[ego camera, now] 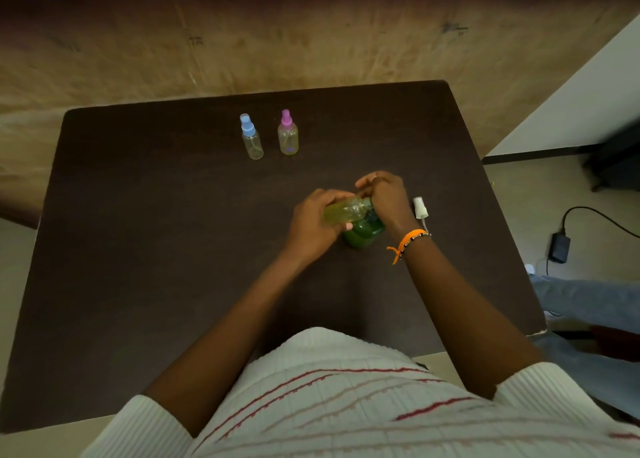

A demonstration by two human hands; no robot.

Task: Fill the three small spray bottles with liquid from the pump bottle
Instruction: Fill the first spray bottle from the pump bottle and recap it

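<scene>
Left hand (313, 220) gripping tilted spray bottle (346, 210), right hand (384, 196) atop pump bottle (363, 232)

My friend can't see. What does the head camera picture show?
A left hand holds a small open bottle tilted at a green pump bottle, the right hand on its pump. A white sprayer lies nearby; two capped bottles stand farther back.

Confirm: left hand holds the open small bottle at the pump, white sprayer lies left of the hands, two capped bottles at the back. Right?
Not quite. The head view shows the white sprayer lying right of the hands, beside the right hand. The rest holds: left hand holds the small bottle at the pump.
</scene>
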